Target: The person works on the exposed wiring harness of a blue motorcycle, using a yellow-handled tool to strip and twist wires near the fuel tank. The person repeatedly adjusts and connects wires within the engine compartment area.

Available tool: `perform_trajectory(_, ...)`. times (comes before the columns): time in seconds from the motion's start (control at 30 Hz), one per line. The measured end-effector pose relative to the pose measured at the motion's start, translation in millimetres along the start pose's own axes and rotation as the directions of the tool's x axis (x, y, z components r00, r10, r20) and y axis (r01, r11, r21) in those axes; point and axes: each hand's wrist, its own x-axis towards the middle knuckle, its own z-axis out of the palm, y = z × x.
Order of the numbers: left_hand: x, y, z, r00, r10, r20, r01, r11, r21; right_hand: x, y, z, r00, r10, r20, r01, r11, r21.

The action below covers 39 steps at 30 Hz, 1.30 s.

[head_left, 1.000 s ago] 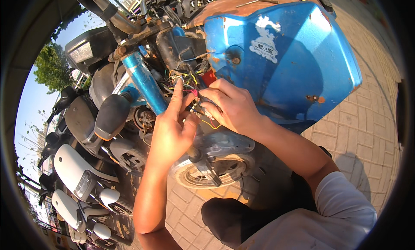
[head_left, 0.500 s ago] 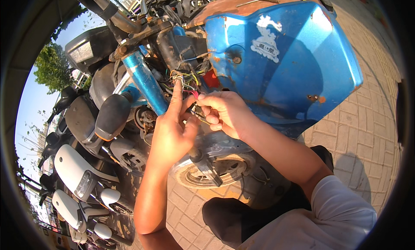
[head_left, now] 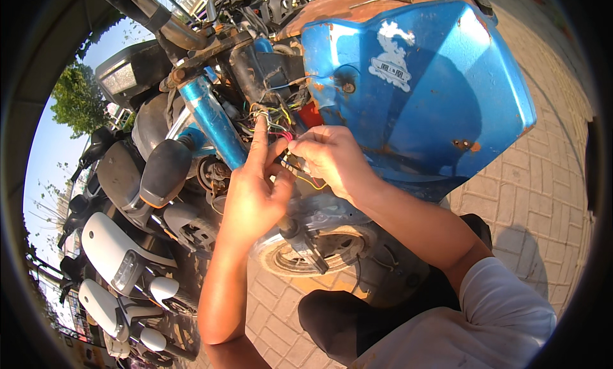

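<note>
Your right hand (head_left: 332,157) has thumb and forefinger pinched together on the pink wires (head_left: 288,136), just beside your left hand (head_left: 255,193). That left hand stretches its forefinger up to the tangle (head_left: 271,115), other fingers curled (whether they grip anything, I cannot tell). A blue tube (head_left: 211,120) slants left of your hands, the blue panel (head_left: 440,107) spreads to their right, and a wheel (head_left: 271,262) stands below them.
</note>
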Motion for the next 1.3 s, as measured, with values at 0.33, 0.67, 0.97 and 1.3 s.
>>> perform_trajectory(0.33, 4.4, 24.3, -7.6, 1.000, 0.000, -0.031, 0.008, 0.961, 0.275, 11.8, 5.8, -16.8, 0.931, -0.361, 0.048, 0.362, 0.902, -0.234)
perform_trajectory(0.67, 36.8, 49.4, -8.0, 0.984, -0.085, -0.157, 0.162, 0.795, 0.585, 54.6, -6.0, -23.2, 0.653, -0.607, 0.453, 0.750, 0.436, -0.497)
perform_trajectory(0.97, 57.6, 59.9, -31.9, 0.936, -0.351, 0.038, 0.320, 0.889, 0.328, 60.5, -8.9, -29.8, 0.540, -0.730, 0.418, 0.823, 0.355, -0.444)
perform_trajectory(1.3, 55.9, 61.6, -19.5, 0.996, -0.089, 0.000, 0.065, 0.720, 0.690, 73.7, -3.0, -30.1, 0.546, -0.765, 0.341, 0.793, 0.340, -0.506)
